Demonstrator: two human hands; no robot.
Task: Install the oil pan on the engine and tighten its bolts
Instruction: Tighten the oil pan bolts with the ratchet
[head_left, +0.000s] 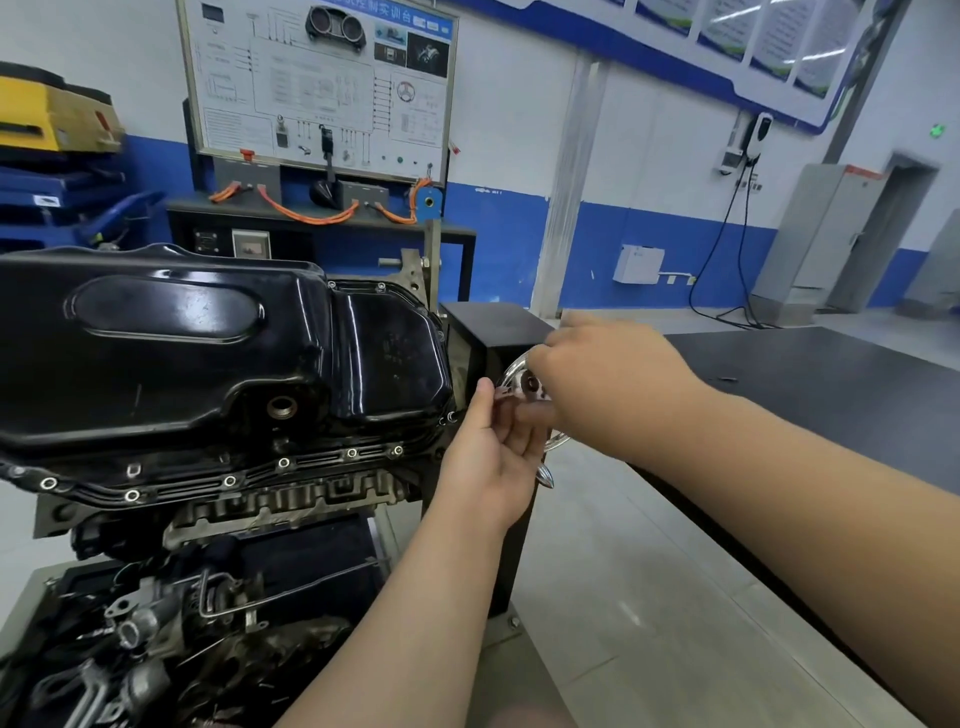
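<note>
The black oil pan (197, 353) sits on top of the upturned engine (249, 509), with several bolts (283, 462) showing along its near flange. To its right, a chrome handwheel (514, 376) is fixed to the black box (493, 332) of the engine stand. My left hand (493, 457) grips the lower left of the wheel, fingers curled round its rim. My right hand (608, 384) grips the wheel from the upper right and covers much of it. A chrome crank handle (545, 475) pokes out below my left hand.
A dark workbench (831, 395) runs along the right. Behind the engine stands a training board on a stand (322, 88) with orange cables. Blue and yellow equipment (57, 156) sits at the far left. Tiled floor (623, 571) lies between stand and bench.
</note>
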